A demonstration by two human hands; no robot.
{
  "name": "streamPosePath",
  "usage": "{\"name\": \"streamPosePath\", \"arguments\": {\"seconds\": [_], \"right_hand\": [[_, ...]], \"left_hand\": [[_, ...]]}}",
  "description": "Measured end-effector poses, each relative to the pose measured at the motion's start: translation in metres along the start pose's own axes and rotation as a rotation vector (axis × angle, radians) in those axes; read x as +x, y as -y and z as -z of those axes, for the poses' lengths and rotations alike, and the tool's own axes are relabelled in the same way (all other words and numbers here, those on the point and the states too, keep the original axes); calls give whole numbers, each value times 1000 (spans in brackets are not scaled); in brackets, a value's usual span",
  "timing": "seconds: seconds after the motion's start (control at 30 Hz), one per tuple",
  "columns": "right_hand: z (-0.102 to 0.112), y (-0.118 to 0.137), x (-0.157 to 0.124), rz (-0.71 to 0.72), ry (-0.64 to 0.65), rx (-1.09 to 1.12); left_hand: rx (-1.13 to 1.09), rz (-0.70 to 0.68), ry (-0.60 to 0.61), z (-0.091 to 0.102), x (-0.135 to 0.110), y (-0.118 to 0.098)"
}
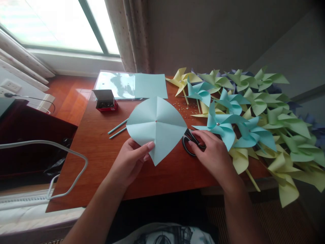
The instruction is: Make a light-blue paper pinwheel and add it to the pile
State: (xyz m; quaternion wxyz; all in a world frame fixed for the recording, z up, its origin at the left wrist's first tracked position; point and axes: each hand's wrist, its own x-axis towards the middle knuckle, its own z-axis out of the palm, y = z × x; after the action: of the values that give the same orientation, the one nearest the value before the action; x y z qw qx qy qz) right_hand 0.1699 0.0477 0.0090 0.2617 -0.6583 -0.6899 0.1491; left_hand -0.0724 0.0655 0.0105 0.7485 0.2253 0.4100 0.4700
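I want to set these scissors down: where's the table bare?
Front left, tabletop is bare between the blue sticks, left hand and left edge; another patch lies between that hand and right hand, below the blue paper. Pinwheels crowd the right; box and sheets sit back left.

The pale blue, curved-edged paper piece is spread open, its far and near corners pointed, its sides rounded; creases cross at a small reddish central dot. The black-handled scissors sit at the paper's right edge, loops facing away, blades mostly hidden.
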Motion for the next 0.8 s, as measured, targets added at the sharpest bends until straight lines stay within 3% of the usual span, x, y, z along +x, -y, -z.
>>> {"name": "streamPosePath", "arguments": {"seconds": [0.23, 0.53, 0.67, 0.8], "right_hand": [[-11, -3, -4, 17, 59, -195], [-12, 11, -4, -75, 18, -336], [-7, 13, -12, -200, -7, -20], [-4, 6, -23, -454, 54, 664]], "left_hand": [[-83, -77, -89, 1, 4, 1], [-98, -123, -139, -1, 7, -4], [-111, -190, -174, -5, 8, -13], [-114, -282, -144, -11, 12, -25]]}}
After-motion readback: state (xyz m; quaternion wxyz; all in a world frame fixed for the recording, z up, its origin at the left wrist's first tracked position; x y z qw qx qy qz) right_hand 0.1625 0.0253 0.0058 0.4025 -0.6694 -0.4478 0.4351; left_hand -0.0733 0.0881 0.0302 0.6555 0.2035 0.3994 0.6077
